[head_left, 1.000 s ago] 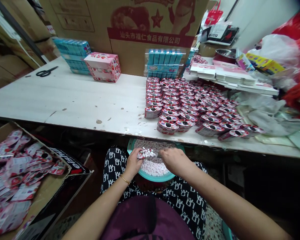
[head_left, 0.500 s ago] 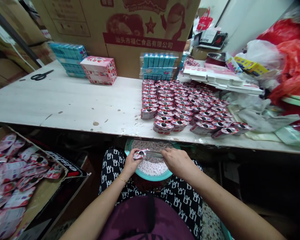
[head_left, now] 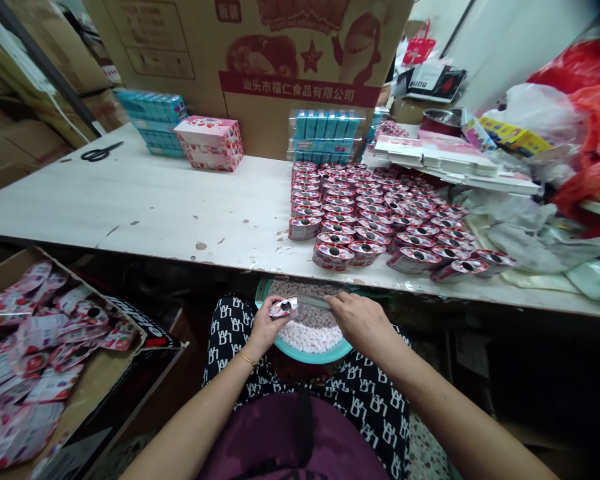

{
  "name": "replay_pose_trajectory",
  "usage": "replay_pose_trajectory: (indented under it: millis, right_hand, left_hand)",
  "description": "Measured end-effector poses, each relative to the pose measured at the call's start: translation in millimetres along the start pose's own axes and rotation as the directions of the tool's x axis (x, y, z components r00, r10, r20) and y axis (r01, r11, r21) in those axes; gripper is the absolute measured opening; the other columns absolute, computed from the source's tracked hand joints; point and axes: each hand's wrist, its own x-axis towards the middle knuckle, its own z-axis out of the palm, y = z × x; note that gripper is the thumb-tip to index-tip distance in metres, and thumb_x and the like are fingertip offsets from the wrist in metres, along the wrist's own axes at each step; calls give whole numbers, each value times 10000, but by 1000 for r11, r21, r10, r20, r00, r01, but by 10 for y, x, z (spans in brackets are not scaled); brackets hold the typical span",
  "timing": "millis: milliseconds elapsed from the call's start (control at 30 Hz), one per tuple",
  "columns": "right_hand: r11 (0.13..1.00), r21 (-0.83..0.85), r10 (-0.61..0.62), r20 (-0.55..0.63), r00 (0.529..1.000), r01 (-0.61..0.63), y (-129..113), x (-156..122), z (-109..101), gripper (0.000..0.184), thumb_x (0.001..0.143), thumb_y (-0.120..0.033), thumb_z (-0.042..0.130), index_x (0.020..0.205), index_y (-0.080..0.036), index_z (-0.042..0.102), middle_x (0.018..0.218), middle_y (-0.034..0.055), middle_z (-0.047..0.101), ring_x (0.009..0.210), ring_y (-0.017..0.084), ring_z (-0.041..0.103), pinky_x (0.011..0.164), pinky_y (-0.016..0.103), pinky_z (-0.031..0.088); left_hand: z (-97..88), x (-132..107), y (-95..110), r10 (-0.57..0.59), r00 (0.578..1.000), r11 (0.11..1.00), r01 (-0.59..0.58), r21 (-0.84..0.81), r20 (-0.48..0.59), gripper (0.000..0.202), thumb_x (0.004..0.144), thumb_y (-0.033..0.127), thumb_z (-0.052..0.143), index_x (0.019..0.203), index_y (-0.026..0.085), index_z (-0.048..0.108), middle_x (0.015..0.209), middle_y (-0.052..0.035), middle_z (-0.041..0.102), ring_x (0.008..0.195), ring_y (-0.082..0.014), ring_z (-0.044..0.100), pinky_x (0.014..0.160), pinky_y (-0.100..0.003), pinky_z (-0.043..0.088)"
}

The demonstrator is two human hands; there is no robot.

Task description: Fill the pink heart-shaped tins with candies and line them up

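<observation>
A teal bowl [head_left: 307, 355] of small pink and white candies rests on my lap, under the table edge. My left hand [head_left: 266, 323] is closed on a small pink-and-red printed container [head_left: 283, 307], held just over the bowl. My right hand [head_left: 357, 320] is closed on the same container's right end, fingers pinched at a clear strip. On the table above lie several rows of filled containers [head_left: 365, 213] of the same kind.
A white worn table [head_left: 155, 207] carries scissors [head_left: 100, 152], blue packs [head_left: 153, 117], a pink strawberry box [head_left: 211, 140], flat white cartons [head_left: 455, 157] and plastic bags at the right. A cardboard box [head_left: 45, 347] of flat wrappers stands low at my left. A big carton stands behind.
A second ago candies were heaped on the open container; now it looks shut and is held slightly higher, with both hands still on it. The view has shifted a little.
</observation>
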Motion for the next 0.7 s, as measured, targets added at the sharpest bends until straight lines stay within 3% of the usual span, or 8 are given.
replay_pose_trajectory:
  millis: [133, 333, 433, 500, 600, 700]
  right_hand:
    - [999, 29, -21, 19, 1000, 21, -11, 7, -4, 285, 809, -150, 367, 1036, -222, 522, 853, 57, 586, 777, 158, 547, 634, 248, 374]
    - [993, 114, 28, -60, 998, -21, -1, 8, 7, 340, 847, -217, 333, 1159, -222, 468, 934, 73, 585, 858, 160, 536, 692, 250, 386]
    - [984, 178, 19, -70, 997, -6, 41, 5, 12, 334, 842, -231, 351, 1144, -230, 494, 908, 61, 597, 843, 157, 547, 700, 249, 401]
    - [957, 288, 26, -155, 988, 20, 88, -11, 6, 334, 844, -252, 357, 1148, -237, 493, 936, 52, 600, 867, 161, 549, 726, 260, 417]
    - [871, 490, 170, -356, 919, 28, 209, -92, -3, 347, 849, -283, 357, 1167, -217, 478, 1029, 60, 589, 939, 172, 538, 812, 301, 418]
    - [778, 627, 312, -437, 844, 37, 336, -224, 43, 343, 843, -316, 369, 1147, -220, 494, 1082, 59, 580, 982, 185, 532, 869, 339, 404]
  left_hand:
    - [-8, -5, 47, 8, 1000, 1000, -8, 7, -24, 384, 575, 251, 673, 903, 168, 492, 831, -7, 588, 762, -148, 573, 737, -290, 447]
    - [-64, -17, 142, -6, 1000, 1000, 6, 14, -23, 409, 565, 251, 684, 918, 169, 495, 891, -32, 610, 811, -170, 585, 767, -315, 451]
    - [-71, -30, 288, 5, 1000, 1000, -5, 20, -2, 404, 576, 232, 671, 934, 166, 497, 887, -36, 610, 802, -171, 586, 761, -315, 456]
    - [-65, 2, 434, 39, 999, 998, -39, 44, 5, 396, 583, 192, 654, 947, 164, 501, 872, -32, 604, 793, -166, 582, 755, -305, 453]
    - [-45, 195, 665, 146, 989, 983, -144, 115, -13, 388, 592, 166, 644, 955, 164, 508, 894, -36, 595, 826, -171, 570, 768, -297, 439]
    - [23, 585, 803, 253, 967, 951, -250, 184, 4, 391, 621, 212, 647, 980, 170, 497, 909, -42, 586, 837, -177, 562, 772, -308, 433]
